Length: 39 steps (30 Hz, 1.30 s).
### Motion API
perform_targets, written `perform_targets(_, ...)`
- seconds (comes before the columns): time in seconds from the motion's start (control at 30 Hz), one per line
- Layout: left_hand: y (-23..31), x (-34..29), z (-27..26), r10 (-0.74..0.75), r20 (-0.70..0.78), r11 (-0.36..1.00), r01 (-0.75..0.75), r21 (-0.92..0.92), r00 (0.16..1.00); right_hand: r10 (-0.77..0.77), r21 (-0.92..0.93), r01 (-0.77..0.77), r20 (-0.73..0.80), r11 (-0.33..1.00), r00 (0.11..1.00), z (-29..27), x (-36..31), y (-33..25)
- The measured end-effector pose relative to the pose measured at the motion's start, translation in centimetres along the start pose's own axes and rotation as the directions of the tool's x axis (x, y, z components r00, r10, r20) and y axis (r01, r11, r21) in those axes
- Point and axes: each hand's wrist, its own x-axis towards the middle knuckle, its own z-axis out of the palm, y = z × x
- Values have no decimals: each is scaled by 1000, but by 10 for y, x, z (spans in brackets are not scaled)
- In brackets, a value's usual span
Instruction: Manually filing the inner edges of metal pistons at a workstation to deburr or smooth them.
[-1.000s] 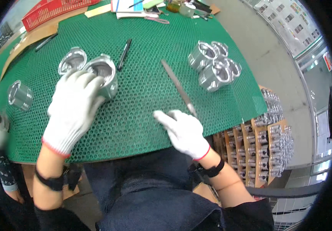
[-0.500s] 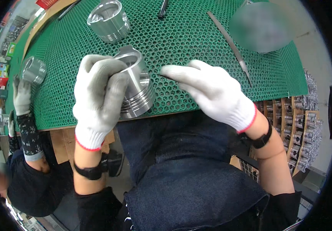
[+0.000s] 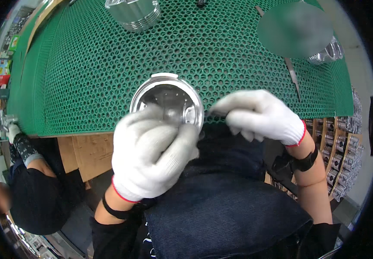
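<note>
My left hand [image 3: 152,155], in a white knit glove, is closed on a shiny metal piston [image 3: 168,82] at the mat's near edge. The piston is tipped so that its hollow end faces up, and the fingers cover its near side. Beside it on the right, my gloved right hand [image 3: 260,114] pinches a thin dark tool [image 3: 211,113], mostly hidden by the fingers. Its tip is close to the piston's rim, and I cannot tell whether they touch.
A green honeycomb mat [image 3: 87,86] covers the table. A second piston [image 3: 136,17] stands at the far side. A flat file [image 3: 292,75] lies right, near a blurred round patch and another metal part [image 3: 328,52]. Racked pistons [image 3: 342,151] stand lower right; a co-worker [image 3: 35,190] sits left.
My left hand has moved right and nearer, turning the piston from upright so its hollow end faces up. My right hand has shifted right and nearer. The co-worker's hand has left the piston at left.
</note>
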Motion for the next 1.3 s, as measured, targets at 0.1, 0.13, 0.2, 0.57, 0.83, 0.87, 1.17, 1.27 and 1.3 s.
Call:
perform_targets(0.1,-16,0,-22,-35,-24,990,38,137,999,-72,186,93,-116,978,991,-3,-5,17)
perform_targets(0.13,-22,0,-24,-88,-40,993,90,73,995,-82,192,103,-111,976,990,-3,-3,18)
perform_targets(0.2,-24,4,-19,-113,-106,987,124,102,988,-94,257,132,-155,957,983,-2,-3,20)
perform_targets(0.57,-27,20,-17,92,140,995,-97,34,986,-236,191,331,-397,924,887,2,-6,18)
perform_targets(0.83,-9,39,-4,36,96,995,-45,90,995,-799,-975,70,-132,213,587,10,2,7)
perform_targets(0.87,-6,35,-1,73,83,991,-82,103,994,-796,-973,77,-129,215,592,11,1,8)
perform_targets(1.17,-38,87,-23,182,768,958,-287,2,614,-244,-184,175,-479,967,843,-16,-23,40)
perform_targets(1.27,-32,88,-34,59,833,922,-350,166,550,-179,-57,173,-472,983,863,-15,-26,38)
perform_targets(1.3,-31,90,-32,112,777,953,-288,92,620,-143,32,183,-496,983,857,-15,-28,44)
